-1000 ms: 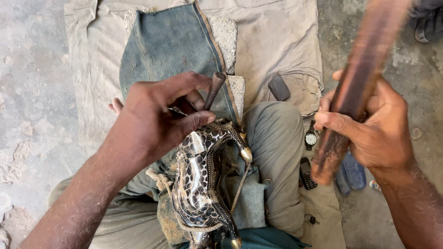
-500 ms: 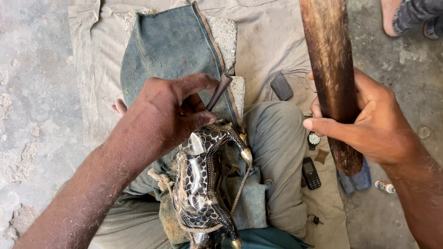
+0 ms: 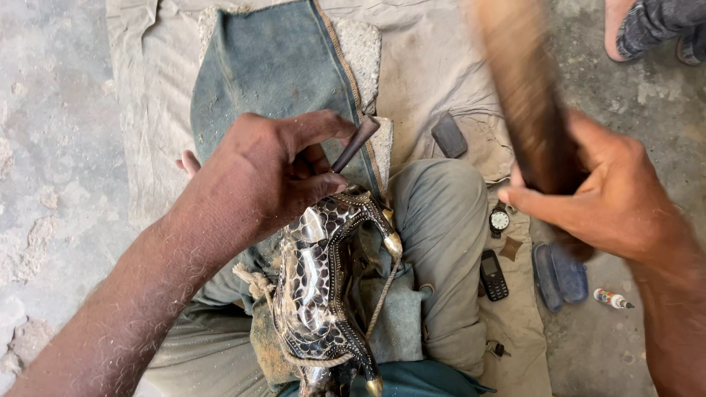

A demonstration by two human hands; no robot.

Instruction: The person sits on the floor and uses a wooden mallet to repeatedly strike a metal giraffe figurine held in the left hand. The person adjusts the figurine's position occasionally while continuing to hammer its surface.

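A view from above onto a person seated on the ground, working over a glossy black and silver patterned metal animal figurine (image 3: 323, 294) with brass-tipped ends, which lies across the lap and is lashed round with pale rope (image 3: 257, 283).

The left hand (image 3: 265, 176) sits just above the figurine, fingers closed tight around a short dark metal punch (image 3: 355, 143). The punch slants down, and its lower end meets the figurine's upper part.

The right hand (image 3: 610, 198) is to the right of the figurine and well apart from it, fingers wrapped firmly round a long brown wooden mallet (image 3: 526, 95). The mallet is blurred and stands raised, higher than the figurine.

Beyond the figurine, farther from the person, lies a folded blue-grey denim cloth (image 3: 272, 73) on a wide beige canvas sheet (image 3: 426, 66).

To the right of the figurine is the person's bent knee in grey-green trousers (image 3: 441, 242). Past it, on the sheet, lie:
- a small flat dark grey stone (image 3: 448, 134),
- a round white-faced wristwatch (image 3: 499, 220),
- a small black keypad phone (image 3: 493, 275),
- a dark blue sandal (image 3: 560, 273),
- a small white tube (image 3: 612, 298) on the bare concrete.

At the top right corner, far from the figurine, another person's foot (image 3: 625, 29) shows.
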